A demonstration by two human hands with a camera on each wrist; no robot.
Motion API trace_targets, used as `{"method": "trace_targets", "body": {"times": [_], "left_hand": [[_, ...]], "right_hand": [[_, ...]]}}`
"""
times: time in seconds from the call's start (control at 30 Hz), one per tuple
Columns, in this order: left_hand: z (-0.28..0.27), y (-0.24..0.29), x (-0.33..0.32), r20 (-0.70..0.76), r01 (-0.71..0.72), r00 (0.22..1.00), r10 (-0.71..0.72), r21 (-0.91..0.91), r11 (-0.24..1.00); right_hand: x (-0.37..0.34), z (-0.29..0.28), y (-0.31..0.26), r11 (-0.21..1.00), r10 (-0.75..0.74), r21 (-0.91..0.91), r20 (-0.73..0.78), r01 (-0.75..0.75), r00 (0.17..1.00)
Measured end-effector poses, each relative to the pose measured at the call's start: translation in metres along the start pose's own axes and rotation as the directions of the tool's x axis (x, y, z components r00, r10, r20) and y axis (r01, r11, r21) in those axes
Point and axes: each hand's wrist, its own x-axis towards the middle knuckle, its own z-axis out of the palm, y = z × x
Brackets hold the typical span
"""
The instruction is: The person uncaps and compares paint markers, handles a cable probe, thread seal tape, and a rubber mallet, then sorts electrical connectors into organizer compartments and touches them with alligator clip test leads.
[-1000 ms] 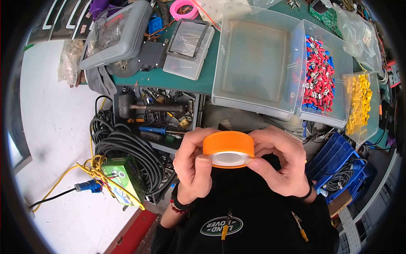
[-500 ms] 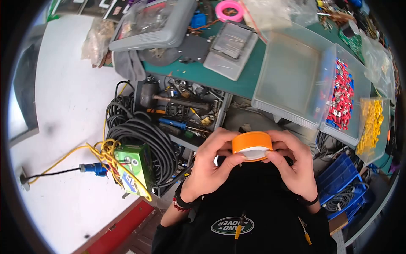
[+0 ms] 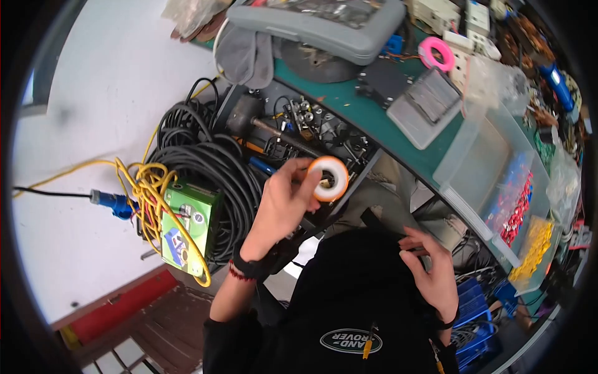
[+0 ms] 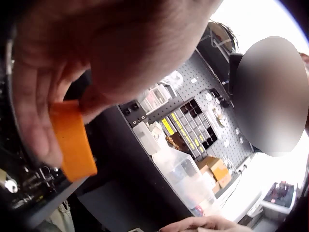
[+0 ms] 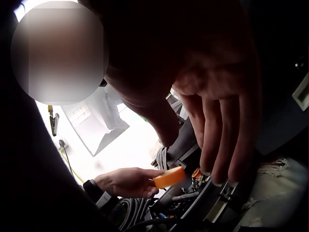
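An orange and white ring-shaped roll of tape (image 3: 337, 189) is pinched between the thumb and fingers of my left hand (image 3: 283, 199), its round opening facing up in the head view. That hand is over the drawer's front part. In the left wrist view the orange outer side of the roll (image 4: 75, 140) shows under the fingertips. My right hand (image 3: 431, 271) is in front of the body, apart from the roll and holding nothing. Its fingers (image 5: 211, 140) hang loosely bent in the right wrist view.
Below the bench (image 3: 349, 103), an open drawer holds a mallet (image 3: 246, 115) and small metal parts. Coiled black cable (image 3: 205, 156) and a green box (image 3: 190, 227) lie left. Clear bins with red terminals (image 3: 517, 212) and yellow ones (image 3: 534, 249) stand right.
The right hand has let go of the roll of tape and moved down, away from it. The left hand has carried the roll left toward the drawer, turning it. The head view has swung left.
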Motion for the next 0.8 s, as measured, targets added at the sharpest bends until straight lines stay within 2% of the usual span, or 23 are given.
{"method": "trace_targets", "body": {"times": [0.07,0.1,0.13,0.2,0.27,0.3,0.33,0.4,0.47,0.53,0.6,0.63,0.7,0.73,0.8], "left_hand": [[-0.007,-0.012,0.019,-0.083,0.003,0.996,-0.036,-0.367,0.93],[-0.007,-0.016,0.026,-0.141,-0.06,0.99,-0.006,-0.464,0.884],[-0.004,-0.021,0.03,-0.207,-0.092,0.978,-0.036,-0.575,0.813],[0.0,-0.017,0.024,-0.151,0.011,0.976,-0.155,-0.68,0.733],[0.013,-0.025,0.016,-0.024,0.054,0.995,-0.096,-0.684,0.727],[0.02,-0.031,0.013,0.024,0.038,0.999,-0.029,-0.622,0.782],[0.026,-0.031,0.007,0.021,-0.04,0.998,0.058,-0.503,0.864],[0.034,-0.025,0.001,0.089,-0.038,0.991,0.096,-0.509,0.86],[0.038,-0.023,0.003,0.095,-0.148,0.974,0.205,-0.416,0.897],[0.037,-0.021,0.004,0.083,-0.17,0.972,0.219,-0.396,0.903],[0.033,-0.018,0.006,0.122,-0.173,0.971,0.206,-0.241,0.955],[0.03,-0.019,0.008,0.113,-0.168,0.973,0.201,-0.251,0.953],[0.024,-0.02,0.015,0.054,-0.28,0.959,0.28,0.002,0.96],[0.022,-0.02,0.019,0.043,-0.272,0.961,0.273,-0.011,0.962],[0.018,-0.02,0.028,0.031,-0.385,0.911,0.41,0.416,0.824]], "right_hand": [[0.003,0.005,0.0,0.999,0.022,-0.047,0.028,-0.02,0.999],[0.005,0.009,-0.001,0.998,0.049,-0.045,0.033,-0.047,0.998],[0.007,0.012,-0.002,0.998,0.044,-0.054,0.051,-0.041,0.998],[0.012,0.018,-0.004,0.993,0.064,-0.106,0.074,-0.056,0.995],[0.018,0.026,-0.007,0.991,0.069,-0.125,0.105,-0.056,0.992],[0.022,0.028,-0.009,0.988,0.076,-0.141,0.114,-0.06,0.991],[0.026,0.03,-0.011,0.986,0.073,-0.159,0.127,-0.052,0.989],[0.033,0.038,-0.015,0.981,0.106,-0.178,0.146,-0.08,0.984],[0.039,0.043,-0.018,0.976,0.105,-0.205,0.172,-0.069,0.979],[0.043,0.046,-0.019,0.969,0.097,-0.24,0.194,-0.048,0.976],[0.047,0.049,-0.02,0.969,0.098,-0.244,0.2,-0.047,0.975],[0.048,0.05,-0.02,0.969,0.098,-0.241,0.205,-0.047,0.974],[0.049,0.051,-0.02,0.962,0.114,-0.266,0.208,-0.056,0.971],[0.05,0.051,-0.02,0.959,0.122,-0.277,0.195,-0.065,0.973],[0.052,0.054,-0.019,0.954,0.129,-0.293,0.204,-0.065,0.97]]}}
